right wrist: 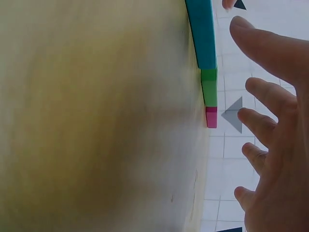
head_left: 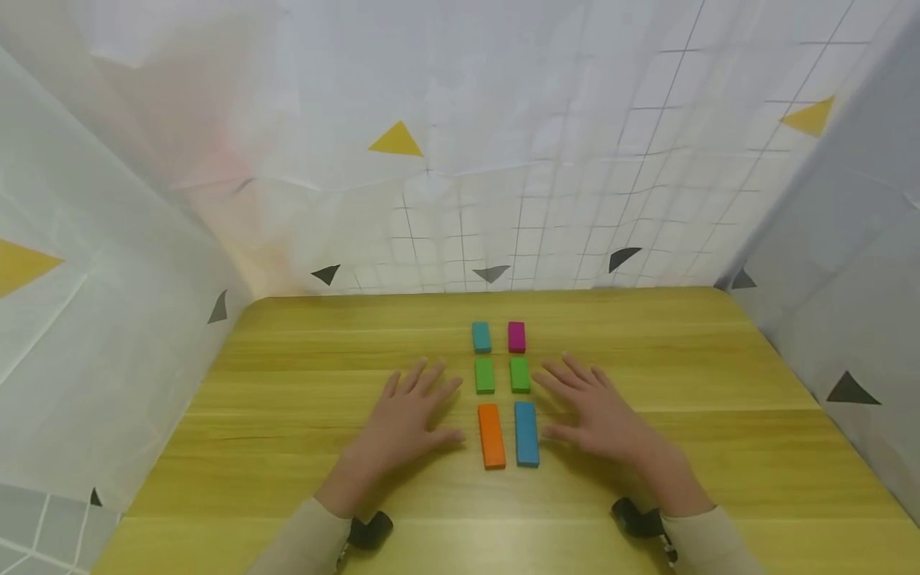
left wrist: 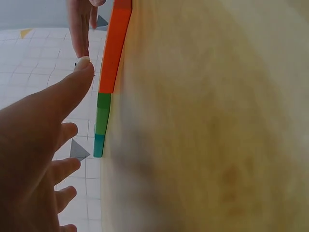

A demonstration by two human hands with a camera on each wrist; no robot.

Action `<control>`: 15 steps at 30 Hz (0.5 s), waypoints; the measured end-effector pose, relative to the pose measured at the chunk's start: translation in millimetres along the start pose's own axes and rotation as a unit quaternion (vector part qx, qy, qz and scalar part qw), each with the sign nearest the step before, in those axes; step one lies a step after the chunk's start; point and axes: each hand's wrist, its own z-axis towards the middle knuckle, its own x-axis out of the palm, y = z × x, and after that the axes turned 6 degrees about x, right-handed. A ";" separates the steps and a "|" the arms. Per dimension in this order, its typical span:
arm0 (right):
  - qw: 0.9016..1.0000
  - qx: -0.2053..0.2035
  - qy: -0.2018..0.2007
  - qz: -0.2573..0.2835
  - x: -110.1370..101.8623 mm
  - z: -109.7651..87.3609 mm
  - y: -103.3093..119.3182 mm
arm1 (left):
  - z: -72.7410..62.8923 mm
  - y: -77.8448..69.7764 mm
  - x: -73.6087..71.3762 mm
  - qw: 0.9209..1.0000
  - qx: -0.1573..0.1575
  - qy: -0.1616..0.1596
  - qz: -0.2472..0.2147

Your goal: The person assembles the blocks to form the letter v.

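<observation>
Two columns of coloured blocks lie flat on the wooden table between my hands. The left column has a teal block point(head_left: 481, 337) at the back, a green block point(head_left: 485, 375), and a longer orange block point(head_left: 492, 436) in front. In the right column are a magenta block point(head_left: 517, 337), another green block point(head_left: 520, 374) and a longer blue block point(head_left: 527, 434). My left hand point(head_left: 407, 419) is spread just left of the orange block, holding nothing. To the right of the blue block, my right hand point(head_left: 600, 411) has its fingers spread, also holding nothing.
The yellowish wooden table point(head_left: 287, 359) meets a white sheet point(head_left: 323, 184) with triangles and grid lines along its back edge. More sheeting hangs at the left and right sides. A black strap piece point(head_left: 370, 531) sits at the left wrist, another point(head_left: 636, 519) at the right.
</observation>
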 end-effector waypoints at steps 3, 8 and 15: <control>1.000 -0.009 0.001 -0.004 0.3 -1.4 2.9 | -0.5 -3.8 -0.2 1.000 0.004 0.006 -0.004; 1.000 -0.012 0.002 -0.006 0.2 -3.0 7.1 | -0.9 -8.4 0.4 1.000 0.009 0.016 -0.004; 1.000 -0.009 0.009 -0.004 0.0 -4.9 10.4 | 1.4 -15.8 3.7 0.999 0.024 0.036 -0.005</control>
